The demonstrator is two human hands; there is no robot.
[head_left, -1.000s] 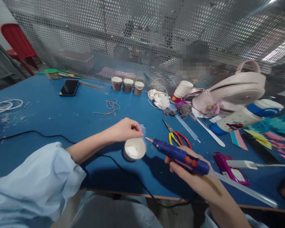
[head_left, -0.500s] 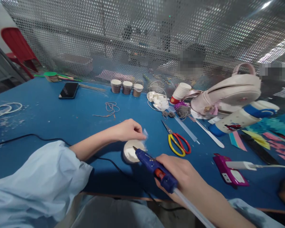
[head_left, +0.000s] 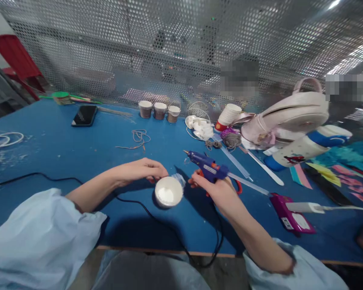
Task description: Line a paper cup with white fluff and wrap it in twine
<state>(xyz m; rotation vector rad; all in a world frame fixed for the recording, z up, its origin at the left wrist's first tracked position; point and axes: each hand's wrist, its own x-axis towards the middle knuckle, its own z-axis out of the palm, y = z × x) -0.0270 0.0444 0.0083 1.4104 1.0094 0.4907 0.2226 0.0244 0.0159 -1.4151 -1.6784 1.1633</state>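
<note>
A white paper cup (head_left: 161, 200) with white material inside stands on the blue table near its front edge. My left hand (head_left: 149, 170) is at its far left rim, fingers curled and closed against it; the fingertips are partly hidden. A crumpled clear film (head_left: 179, 179) lies against the cup's far right side. My right hand (head_left: 213, 187) is closed around a blue hot glue gun (head_left: 208, 166), its nozzle pointing left and away, beyond the cup. A clear glue stick (head_left: 250, 184) sticks out of its back. Scissors (head_left: 238, 187) lie mostly hidden beneath the gun and hand.
Three small brown cups (head_left: 159, 111) stand at the back by the perforated metal screen (head_left: 109, 52). A black cord (head_left: 139, 202) runs across the table. To the right are a purple charger (head_left: 286, 209), a bottle (head_left: 299, 152) and a pale bag (head_left: 290, 114); a phone (head_left: 85, 115) lies left.
The glue gun has moved from over the cup to the far right, its nozzle now clear of the cup. My left hand has shifted left, and the clear film is now against the cup.
</note>
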